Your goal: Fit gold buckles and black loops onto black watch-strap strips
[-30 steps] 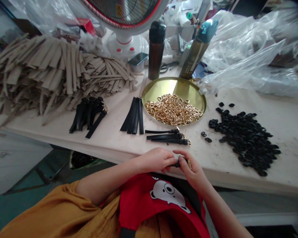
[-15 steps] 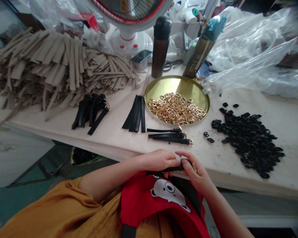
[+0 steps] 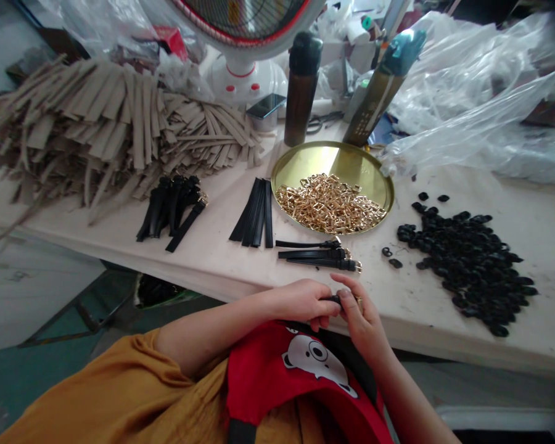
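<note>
At the table's front edge my left hand point(image 3: 308, 301) and my right hand point(image 3: 361, 313) meet, both closed on one black strap point(image 3: 333, 299). Only a short piece of the strap shows between the fingers. A bit of gold, looking like a buckle point(image 3: 359, 303), shows by my right fingers; my right index finger is stretched out. Just beyond my hands lie several black straps with gold buckles point(image 3: 321, 255). Behind them a fan of plain black straps point(image 3: 254, 214) lies left of a gold round tray point(image 3: 284, 161), which holds a heap of gold buckles point(image 3: 330, 202).
A pile of small black loops point(image 3: 478, 265) spreads on the right. Buckled straps point(image 3: 173, 206) lie bunched at left, before a big heap of beige strips point(image 3: 97, 117). A dark bottle point(image 3: 301, 92), a fan point(image 3: 243, 74) and plastic bags point(image 3: 476, 92) stand or lie at the back.
My left hand has slid slightly right along the strap, and less of the strap now shows. My right index finger has straightened upward. The whole view has shifted a little.
</note>
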Available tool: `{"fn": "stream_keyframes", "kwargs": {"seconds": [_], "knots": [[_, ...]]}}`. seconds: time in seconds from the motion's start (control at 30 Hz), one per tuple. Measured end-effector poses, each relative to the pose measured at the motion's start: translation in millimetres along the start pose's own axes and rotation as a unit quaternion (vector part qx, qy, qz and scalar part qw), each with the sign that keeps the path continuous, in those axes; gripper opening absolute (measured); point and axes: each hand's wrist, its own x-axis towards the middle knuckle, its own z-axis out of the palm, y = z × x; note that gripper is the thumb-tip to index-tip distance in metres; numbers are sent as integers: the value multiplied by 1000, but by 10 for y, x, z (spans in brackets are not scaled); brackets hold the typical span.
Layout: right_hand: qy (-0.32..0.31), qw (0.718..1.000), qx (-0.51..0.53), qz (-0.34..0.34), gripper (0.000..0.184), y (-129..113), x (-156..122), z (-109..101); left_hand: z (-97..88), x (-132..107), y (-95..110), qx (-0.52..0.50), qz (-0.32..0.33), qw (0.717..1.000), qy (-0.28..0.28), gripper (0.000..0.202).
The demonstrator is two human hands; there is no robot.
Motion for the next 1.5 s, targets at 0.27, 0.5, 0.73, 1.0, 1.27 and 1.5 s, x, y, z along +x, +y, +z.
{"fn": "stream_keyframes", "kwargs": {"seconds": [0.27,0.5,0.73,1.0,1.27,1.5], "knots": [[25,974,-221,-32,44,82,357,-113,-196,141,-35,335,85,918,195,29],[140,916,-376,-27,55,262,572,-127,-1091,-99,-242,443,-25,757,480,25],[162,946,-279,34,56,418,519,-167,-1857,-185,-518,366,-183,737,537,26],[201,951,-232,-16,50,437,518,-164,-1697,-208,-556,363,-169,718,570,24],[265,948,-156,-78,41,436,475,-177,-1573,-431,-312,363,-142,697,602,22],[175,979,35,-99,36,94,206,14,-659,-411,-63,445,50,761,469,16]]}}
